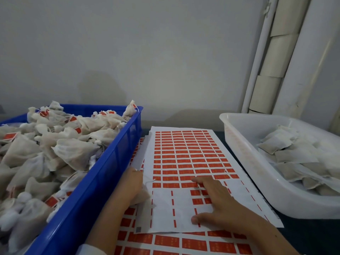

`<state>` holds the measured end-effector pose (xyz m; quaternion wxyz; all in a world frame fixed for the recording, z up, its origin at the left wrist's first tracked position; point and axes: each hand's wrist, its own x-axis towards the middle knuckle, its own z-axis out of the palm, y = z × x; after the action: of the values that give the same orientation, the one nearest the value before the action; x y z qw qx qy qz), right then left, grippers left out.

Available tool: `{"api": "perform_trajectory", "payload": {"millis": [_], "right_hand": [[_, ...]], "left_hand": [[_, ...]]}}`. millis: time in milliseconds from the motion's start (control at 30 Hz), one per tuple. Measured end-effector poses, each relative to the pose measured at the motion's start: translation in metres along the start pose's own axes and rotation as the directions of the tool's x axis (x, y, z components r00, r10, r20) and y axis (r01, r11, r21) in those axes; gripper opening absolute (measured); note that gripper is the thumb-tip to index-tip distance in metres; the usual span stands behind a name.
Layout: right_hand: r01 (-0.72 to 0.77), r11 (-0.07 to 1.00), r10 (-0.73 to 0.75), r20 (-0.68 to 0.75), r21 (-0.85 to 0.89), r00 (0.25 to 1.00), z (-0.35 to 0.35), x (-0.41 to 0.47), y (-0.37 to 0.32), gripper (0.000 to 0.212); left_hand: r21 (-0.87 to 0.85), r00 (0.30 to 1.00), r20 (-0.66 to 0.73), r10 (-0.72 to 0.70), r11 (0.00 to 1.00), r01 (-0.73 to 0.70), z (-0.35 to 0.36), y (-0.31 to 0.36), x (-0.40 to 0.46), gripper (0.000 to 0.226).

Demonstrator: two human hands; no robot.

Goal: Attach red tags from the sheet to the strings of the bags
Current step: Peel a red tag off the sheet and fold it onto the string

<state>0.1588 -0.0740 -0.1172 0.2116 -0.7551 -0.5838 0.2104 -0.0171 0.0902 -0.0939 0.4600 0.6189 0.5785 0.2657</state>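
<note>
Nearest to the camera lies a lower sheet of red tags (193, 242), and on top of it the working sheet (185, 159), partly peeled. On this sheet the right hand (219, 201) rests with spread fingers. At its left edge the left hand (133, 183) grips a bag (142, 196) whose string (150, 181) lies on the paper. At left a blue crate (103, 173) holds tagged bags; at right a white tub (244, 159) holds plain ones. Behind stands a grey wall (147, 52).

2 bare forearms; a white sleeve cuff (90, 250) shows on the left arm.
</note>
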Motion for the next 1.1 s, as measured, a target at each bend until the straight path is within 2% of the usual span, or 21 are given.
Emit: {"api": "perform_trajectory", "payload": {"millis": [167, 267, 300, 400, 533, 633, 767, 933, 1033, 1100], "right_hand": [[-0.017, 0.998, 0.02, -0.044, 0.064, 0.999, 0.003, 0.0, -0.002, 0.072], [-0.024, 0.995, 0.031, -0.071, 0.099, 0.997, 0.006, -0.002, -0.002, 0.075], [-0.025, 0.994, 0.034, -0.078, 0.107, 0.996, 0.006, -0.002, -0.002, 0.076], [-0.009, 0.993, 0.019, -0.086, 0.119, 0.996, 0.006, -0.004, -0.003, 0.077], [0.02, 0.992, -0.013, -0.057, 0.125, 0.998, 0.005, -0.008, -0.005, 0.075], [0.026, 0.99, -0.018, -0.061, 0.136, 0.998, 0.005, -0.009, -0.005, 0.078], [0.029, 0.982, -0.012, -0.091, 0.184, 0.996, 0.003, -0.01, -0.007, 0.075], [0.064, 0.984, -0.041, -0.143, 0.165, 0.989, 0.004, -0.012, -0.009, 0.077], [0.087, 0.984, -0.057, -0.192, 0.153, 0.98, 0.008, -0.012, -0.007, 0.072], [0.091, 0.974, -0.039, -0.246, 0.206, 0.969, 0.008, -0.011, -0.005, 0.06]], "left_hand": [[0.142, 0.995, -0.027, 0.094, 0.986, -0.089, 0.003, 0.0, -0.006, 0.033], [0.409, 0.981, -0.057, 0.186, 0.901, -0.147, 0.017, -0.005, -0.018, 0.035], [0.503, 0.977, -0.066, 0.205, 0.852, -0.144, 0.023, -0.007, -0.021, 0.038], [0.536, 0.982, -0.103, 0.158, 0.84, -0.079, 0.033, -0.007, -0.026, 0.058], [0.3, 0.998, -0.057, 0.016, 0.954, 0.001, 0.02, -0.001, -0.018, 0.064], [0.224, 0.998, -0.028, -0.054, 0.973, 0.059, 0.011, 0.006, -0.021, 0.053], [0.027, 0.999, 0.041, -0.022, 0.999, 0.021, 0.008, 0.01, -0.025, 0.038], [-0.239, 0.99, 0.14, -0.021, 0.969, 0.054, 0.006, 0.014, -0.032, 0.02], [-0.275, 0.984, 0.173, -0.027, 0.959, 0.074, 0.006, 0.014, -0.031, 0.019], [-0.263, 0.992, 0.129, -0.008, 0.964, 0.042, 0.007, 0.012, -0.03, 0.018]]}}
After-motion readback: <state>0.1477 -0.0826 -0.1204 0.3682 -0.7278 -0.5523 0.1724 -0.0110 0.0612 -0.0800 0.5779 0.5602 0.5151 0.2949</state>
